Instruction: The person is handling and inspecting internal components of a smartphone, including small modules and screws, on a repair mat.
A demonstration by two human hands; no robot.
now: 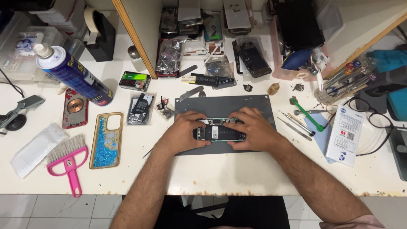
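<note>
An opened phone [219, 132] with its insides showing lies on a dark grey work mat [224, 106] in the middle of the white bench. My left hand [185, 132] grips its left end, fingers curled over the top edge. My right hand [251, 128] covers its right end, fingertips pressing on the phone's upper edge. Both hands touch the phone; its ends are hidden under them.
A blue spray can [74, 75], pink brush [68, 161], glitter phone case [107, 139] and red back cover [75, 108] lie left. Tweezers [294, 125], a green tool [307, 114], glasses [373, 121] and a white box [347, 135] sit right. Phone parts crowd the back.
</note>
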